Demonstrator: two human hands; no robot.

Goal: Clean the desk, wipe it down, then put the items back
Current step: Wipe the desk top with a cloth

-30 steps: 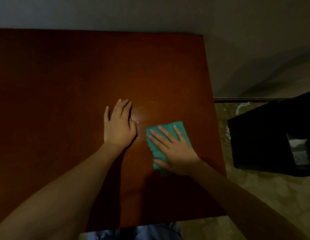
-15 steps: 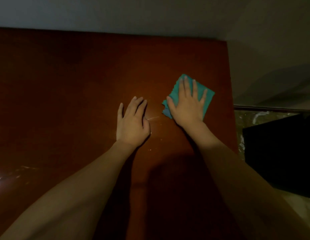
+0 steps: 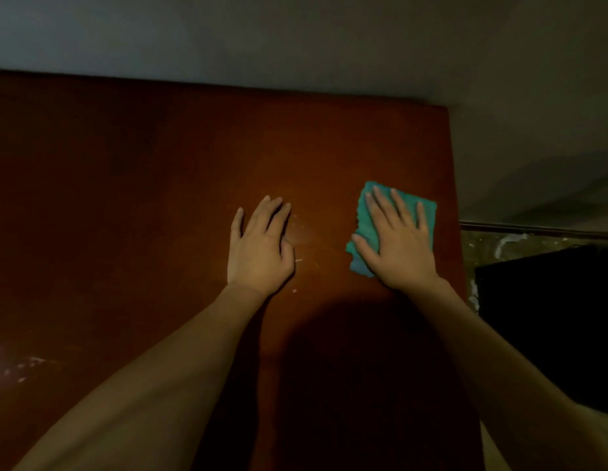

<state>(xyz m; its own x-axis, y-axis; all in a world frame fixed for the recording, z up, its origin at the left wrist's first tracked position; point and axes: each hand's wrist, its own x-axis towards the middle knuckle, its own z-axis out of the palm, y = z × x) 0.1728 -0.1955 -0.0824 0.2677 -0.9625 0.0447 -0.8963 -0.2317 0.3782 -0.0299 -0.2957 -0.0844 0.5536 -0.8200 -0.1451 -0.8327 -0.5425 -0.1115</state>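
Observation:
A reddish-brown wooden desk (image 3: 125,198) fills most of the view. A teal cloth (image 3: 365,215) lies flat on it near the right edge. My right hand (image 3: 397,246) presses on the cloth with straight, spread fingers. My left hand (image 3: 260,249) rests flat on the bare desk to the left of the cloth, fingers straight. A few small white specks lie on the wood between the two hands.
A grey wall (image 3: 295,39) runs along the desk's far edge. To the right of the desk stands a black box-like object (image 3: 550,317) on a mottled floor (image 3: 499,243). Faint pale smears show at the desk's near left.
My right hand has slid the cloth from the near middle of the desk out to the far right, then slightly back toward me. My left hand has stayed flat in place.

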